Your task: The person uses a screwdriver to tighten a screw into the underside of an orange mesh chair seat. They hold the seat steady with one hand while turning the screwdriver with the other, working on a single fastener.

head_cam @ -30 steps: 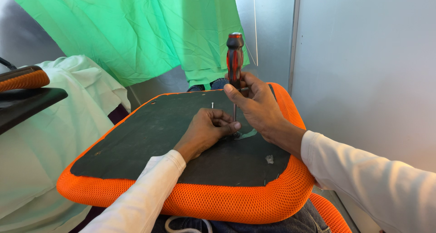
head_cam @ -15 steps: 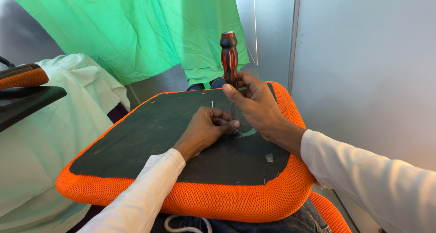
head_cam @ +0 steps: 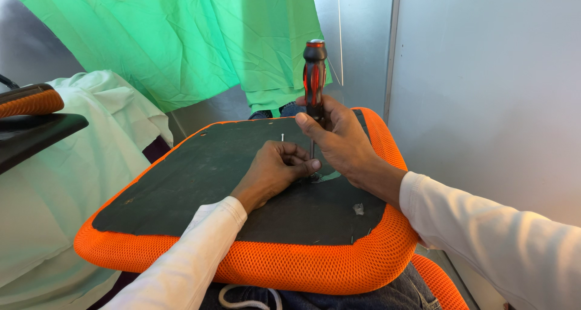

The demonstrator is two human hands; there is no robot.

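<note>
Gripped upright in the right hand (head_cam: 342, 140): a screwdriver (head_cam: 315, 80) with a black and red handle, fingers curled tight about the lower part of the handle, thumb laid across the front. Shaft ran straight down from the fist to the black underside of the seat cushion (head_cam: 200, 183), tip hidden behind the fingertips of the other hand. Rested on that same black underside, just left of the shaft: the left hand (head_cam: 272, 171), fingers bent inward and pinched close together at the foot of the shaft. Could not tell what, if anything, sat between those fingertips. Stood up from the black underside a little beyond the left hand: a small pale screw or pin (head_cam: 282, 138). Lay on the black underside nearer the body, right of the left forearm: a small greyish scrap (head_cam: 358, 208). Wrapped all round the black underside: a thick border of orange mesh (head_cam: 302, 264), cushion itself lying flat across the lap. Hung behind the cushion: green cloth (head_cam: 181, 44). Spread to the left of the cushion: pale sheeting (head_cam: 72, 183), and above it part of another orange-edged black piece (head_cam: 30, 113). Rose to the right of the cushion: a plain grey wall panel (head_cam: 484, 92). Covered both forearms: long white sleeves.
</note>
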